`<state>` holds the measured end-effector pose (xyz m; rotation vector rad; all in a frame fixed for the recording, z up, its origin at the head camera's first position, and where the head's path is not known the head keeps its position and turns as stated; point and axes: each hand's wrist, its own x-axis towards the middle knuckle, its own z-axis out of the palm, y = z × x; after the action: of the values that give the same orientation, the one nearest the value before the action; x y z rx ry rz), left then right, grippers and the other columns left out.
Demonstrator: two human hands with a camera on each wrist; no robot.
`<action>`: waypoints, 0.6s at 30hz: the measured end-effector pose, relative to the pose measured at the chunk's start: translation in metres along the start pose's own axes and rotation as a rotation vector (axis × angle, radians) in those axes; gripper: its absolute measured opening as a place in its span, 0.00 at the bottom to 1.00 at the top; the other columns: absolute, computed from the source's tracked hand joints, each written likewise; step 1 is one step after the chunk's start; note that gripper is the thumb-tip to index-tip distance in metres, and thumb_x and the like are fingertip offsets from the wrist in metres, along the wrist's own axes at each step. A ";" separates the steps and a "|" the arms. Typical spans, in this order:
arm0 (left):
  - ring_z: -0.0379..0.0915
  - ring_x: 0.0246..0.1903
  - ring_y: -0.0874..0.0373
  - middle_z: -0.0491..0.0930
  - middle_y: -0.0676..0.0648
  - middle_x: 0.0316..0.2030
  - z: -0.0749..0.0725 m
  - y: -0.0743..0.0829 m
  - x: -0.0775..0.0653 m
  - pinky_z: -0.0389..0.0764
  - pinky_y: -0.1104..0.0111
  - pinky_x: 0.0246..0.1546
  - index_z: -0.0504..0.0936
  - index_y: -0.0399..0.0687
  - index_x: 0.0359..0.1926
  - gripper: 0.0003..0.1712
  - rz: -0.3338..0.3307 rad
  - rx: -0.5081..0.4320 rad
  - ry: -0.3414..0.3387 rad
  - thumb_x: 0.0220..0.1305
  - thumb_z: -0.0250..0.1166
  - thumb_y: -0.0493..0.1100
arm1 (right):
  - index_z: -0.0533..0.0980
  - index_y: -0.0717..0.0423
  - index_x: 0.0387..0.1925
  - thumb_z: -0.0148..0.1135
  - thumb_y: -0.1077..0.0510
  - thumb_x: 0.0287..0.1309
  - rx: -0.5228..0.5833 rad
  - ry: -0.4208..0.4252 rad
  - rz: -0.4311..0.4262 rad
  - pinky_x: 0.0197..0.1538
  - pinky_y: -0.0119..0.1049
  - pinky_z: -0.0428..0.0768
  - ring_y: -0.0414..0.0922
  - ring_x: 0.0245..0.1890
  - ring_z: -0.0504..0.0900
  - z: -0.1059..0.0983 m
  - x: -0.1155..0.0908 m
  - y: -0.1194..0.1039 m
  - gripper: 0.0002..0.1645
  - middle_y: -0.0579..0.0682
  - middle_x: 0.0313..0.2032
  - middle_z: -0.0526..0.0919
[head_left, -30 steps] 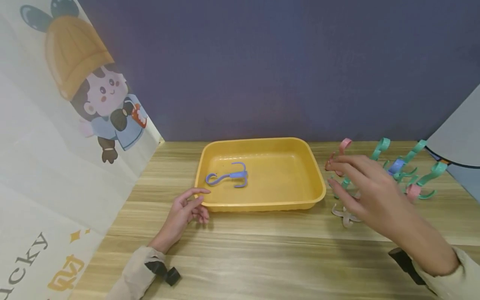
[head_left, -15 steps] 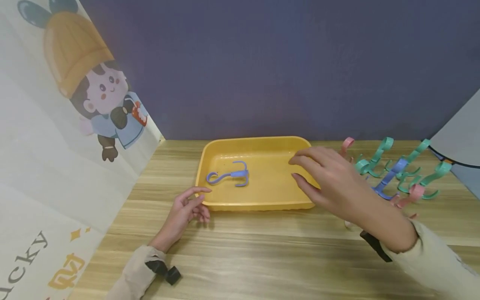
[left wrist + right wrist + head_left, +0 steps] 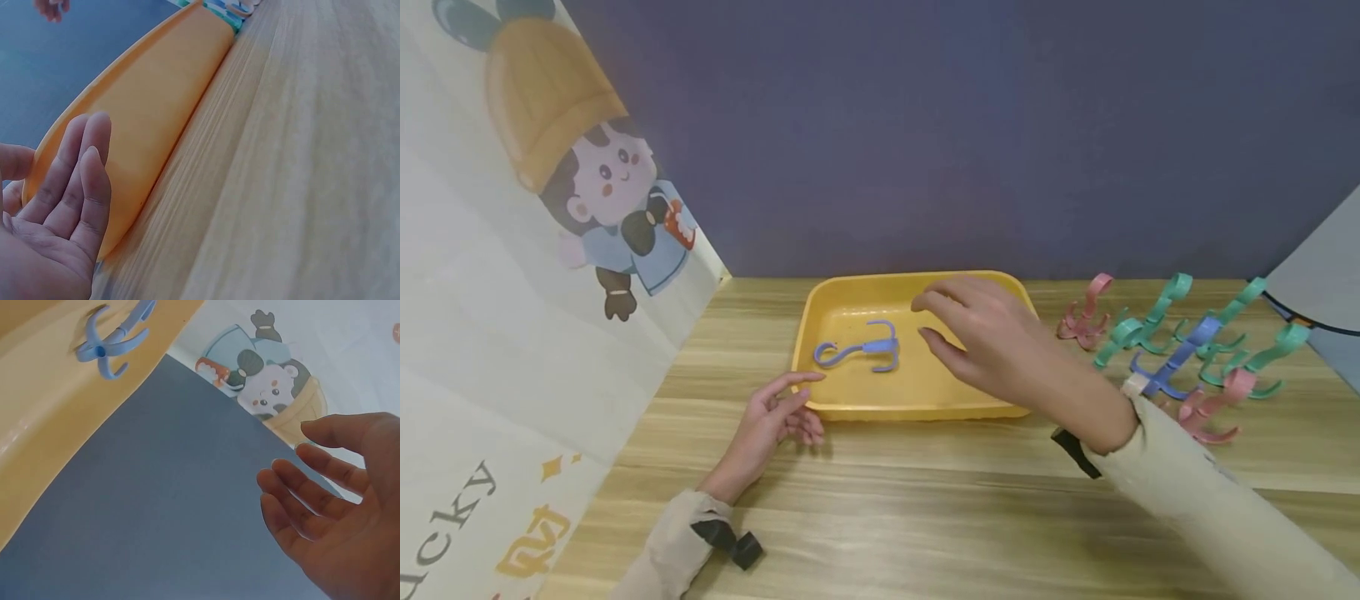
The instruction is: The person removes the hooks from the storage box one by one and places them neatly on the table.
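A yellow plastic tray (image 3: 917,414) stands on the wooden table. Inside its left half lies a blue-purple claw hook (image 3: 877,347) with a curled top, also in the right wrist view (image 3: 100,351). My left hand (image 3: 765,422) pinches the tray's front left rim between thumb and index finger, while its other fingers lie outside the wall, as the left wrist view of the hand (image 3: 53,231) shows. Over the tray's right half hovers my right hand (image 3: 992,342), fingers loosely bent and holding nothing. It is to the right of the hook and apart from it.
To the right of the tray stand several claw hooks: pink (image 3: 1084,321), green (image 3: 1157,312), blue (image 3: 1180,358) and another pink one (image 3: 1217,408). My right forearm partly covers a pale hook (image 3: 1135,384). A dark wall panel (image 3: 955,150) rises behind the table.
My right hand has moved left from the group of hooks to above the tray, uncovering those hooks. The left hand and the hook in the tray have kept their places.
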<state>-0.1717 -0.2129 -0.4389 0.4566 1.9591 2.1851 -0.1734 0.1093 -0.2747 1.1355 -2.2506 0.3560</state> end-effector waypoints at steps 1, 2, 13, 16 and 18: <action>0.84 0.22 0.50 0.85 0.43 0.24 0.000 0.000 0.000 0.83 0.66 0.25 0.70 0.32 0.64 0.23 0.001 -0.001 0.000 0.77 0.54 0.44 | 0.79 0.57 0.46 0.70 0.60 0.58 -0.002 -0.016 0.000 0.48 0.47 0.81 0.52 0.44 0.82 0.002 0.004 -0.001 0.14 0.53 0.44 0.83; 0.83 0.22 0.50 0.85 0.43 0.24 0.001 0.000 0.000 0.83 0.66 0.25 0.70 0.32 0.64 0.23 0.001 0.000 0.000 0.77 0.54 0.44 | 0.79 0.57 0.46 0.69 0.60 0.58 -0.002 -0.035 0.000 0.50 0.48 0.81 0.51 0.44 0.82 0.005 0.008 -0.002 0.14 0.53 0.44 0.83; 0.83 0.22 0.51 0.85 0.43 0.23 0.003 0.002 0.003 0.82 0.68 0.24 0.70 0.32 0.63 0.24 -0.002 -0.003 -0.008 0.76 0.55 0.45 | 0.79 0.58 0.50 0.66 0.60 0.60 -0.034 -0.192 -0.048 0.44 0.41 0.80 0.50 0.42 0.81 0.041 0.054 -0.008 0.16 0.53 0.44 0.83; 0.83 0.22 0.51 0.85 0.44 0.23 0.002 0.002 0.002 0.82 0.68 0.24 0.69 0.31 0.63 0.24 -0.007 0.002 -0.009 0.77 0.54 0.44 | 0.78 0.57 0.53 0.65 0.58 0.62 -0.068 -0.263 -0.052 0.44 0.41 0.80 0.49 0.43 0.81 0.054 0.065 -0.010 0.18 0.53 0.45 0.83; 0.83 0.22 0.51 0.85 0.44 0.23 0.002 0.002 0.001 0.82 0.67 0.24 0.69 0.31 0.63 0.24 -0.014 0.008 -0.004 0.77 0.53 0.45 | 0.78 0.56 0.53 0.65 0.58 0.62 -0.079 -0.300 -0.062 0.43 0.41 0.80 0.49 0.42 0.81 0.063 0.071 -0.010 0.18 0.52 0.45 0.83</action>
<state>-0.1716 -0.2109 -0.4369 0.4466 1.9634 2.1673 -0.2228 0.0276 -0.2812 1.2841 -2.4541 0.0741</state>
